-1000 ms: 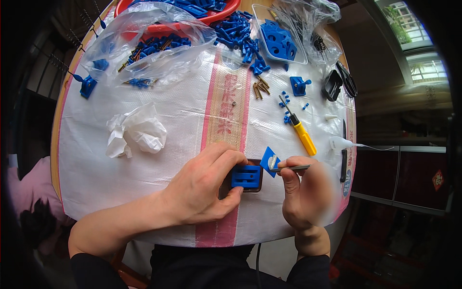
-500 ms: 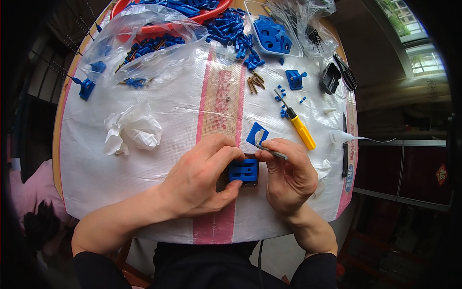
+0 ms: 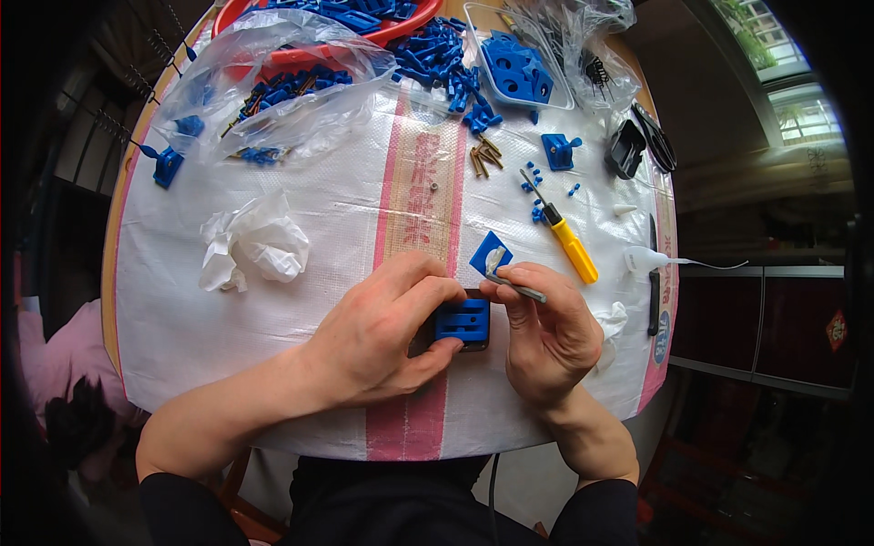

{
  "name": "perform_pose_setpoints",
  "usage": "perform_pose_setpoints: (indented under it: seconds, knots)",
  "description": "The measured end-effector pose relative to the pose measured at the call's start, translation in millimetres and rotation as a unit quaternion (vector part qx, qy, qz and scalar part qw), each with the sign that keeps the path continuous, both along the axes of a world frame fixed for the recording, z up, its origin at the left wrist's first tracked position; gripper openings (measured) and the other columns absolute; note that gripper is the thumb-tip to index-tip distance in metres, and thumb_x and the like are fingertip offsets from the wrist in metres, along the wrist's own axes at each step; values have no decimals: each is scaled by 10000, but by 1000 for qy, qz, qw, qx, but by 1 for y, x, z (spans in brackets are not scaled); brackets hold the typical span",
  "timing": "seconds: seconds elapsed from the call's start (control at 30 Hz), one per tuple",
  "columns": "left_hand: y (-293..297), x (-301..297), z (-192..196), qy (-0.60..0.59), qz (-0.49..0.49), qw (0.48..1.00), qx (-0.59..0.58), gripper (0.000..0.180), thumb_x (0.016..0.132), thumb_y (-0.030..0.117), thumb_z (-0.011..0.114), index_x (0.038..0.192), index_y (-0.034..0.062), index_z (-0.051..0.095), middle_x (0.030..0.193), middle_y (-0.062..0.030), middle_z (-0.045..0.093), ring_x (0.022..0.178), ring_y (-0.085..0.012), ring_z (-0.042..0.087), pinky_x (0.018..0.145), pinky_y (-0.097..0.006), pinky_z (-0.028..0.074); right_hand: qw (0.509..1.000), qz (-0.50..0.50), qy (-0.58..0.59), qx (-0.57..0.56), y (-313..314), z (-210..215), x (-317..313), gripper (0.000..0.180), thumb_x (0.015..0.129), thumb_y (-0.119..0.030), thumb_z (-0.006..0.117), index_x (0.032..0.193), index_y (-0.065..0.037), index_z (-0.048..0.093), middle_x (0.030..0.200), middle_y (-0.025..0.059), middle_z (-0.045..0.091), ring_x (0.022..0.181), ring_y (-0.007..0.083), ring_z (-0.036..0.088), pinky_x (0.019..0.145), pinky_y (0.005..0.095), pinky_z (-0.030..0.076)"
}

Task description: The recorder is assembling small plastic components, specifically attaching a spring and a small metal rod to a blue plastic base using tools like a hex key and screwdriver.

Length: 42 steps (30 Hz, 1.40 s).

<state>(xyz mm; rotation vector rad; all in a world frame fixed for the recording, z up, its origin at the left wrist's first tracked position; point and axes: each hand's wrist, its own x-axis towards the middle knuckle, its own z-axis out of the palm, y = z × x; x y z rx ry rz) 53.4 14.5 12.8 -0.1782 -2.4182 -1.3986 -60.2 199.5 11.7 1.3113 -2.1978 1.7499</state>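
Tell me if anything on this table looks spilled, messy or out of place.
Nothing looks damaged. Small blue plastic parts spill loose from the heap at the far edge onto the white woven cover, and a few brass screws lie scattered beside them. A crumpled white tissue sits to the left of the hands.

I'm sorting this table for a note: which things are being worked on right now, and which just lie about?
In hand:
left hand grips the slotted blue block
right hand holds a thin metal tool, touching the blue plate

Lying about:
yellow screwdriver
crumpled tissue
brass screws
bags of blue parts
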Motion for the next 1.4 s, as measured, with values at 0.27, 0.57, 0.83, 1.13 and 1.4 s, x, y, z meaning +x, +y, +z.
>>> perform_pose_setpoints:
  seconds: [0.27, 0.57, 0.83, 1.13, 1.4]
  knots:
    - [0, -1, -1, 4, -2, 1000, -3, 464, 725, 44, 863, 1136, 17, 650, 1127, -166, 636, 1013, -346, 679, 871, -401, 574, 1000, -21, -20, -1, 0, 2, 1, 269, 884, 86, 781, 1137, 14, 727, 1021, 167, 761, 897, 245, 756, 785, 320, 603]
    - [0, 1, 0, -2, -3, 1000, 27, 389, 770, 52, 806, 1109, -5, 626, 1097, -173, 611, 984, -364, 651, 861, -432, 565, 981, 63, 172, 66, 16, 61, -9, 382, 769, 72, 854, 1114, -10, 711, 972, 140, 745, 814, 282, 721, 696, 355, 579]
    - [1, 0, -1, 1, 14, 1000, 24, 471, 702, 48, 861, 1123, 7, 655, 1110, -169, 633, 986, -343, 678, 841, -397, 576, 964, 134, 174, 148, 9, 61, 2, 466, 686, 113, 841, 1118, -2, 707, 989, 110, 740, 795, 263, 720, 657, 342, 590]
    - [0, 0, -3, 3, 6, 999, 42, 492, 700, 40, 863, 1136, -6, 640, 1094, -178, 625, 991, -352, 656, 852, -408, 561, 964, 149, 157, 157, 5, 53, 1, 465, 681, 115, 830, 1115, 10, 698, 982, 109, 742, 777, 252, 719, 651, 331, 586]
    - [-1, -2, -1, 0, 2, 999, 40, 500, 694, 42, 866, 1135, -12, 637, 1091, -179, 624, 985, -354, 656, 850, -408, 563, 961, 159, 164, 157, 4, 53, 0, 446, 703, 99, 833, 1121, 11, 704, 978, 106, 744, 771, 245, 726, 650, 326, 588]
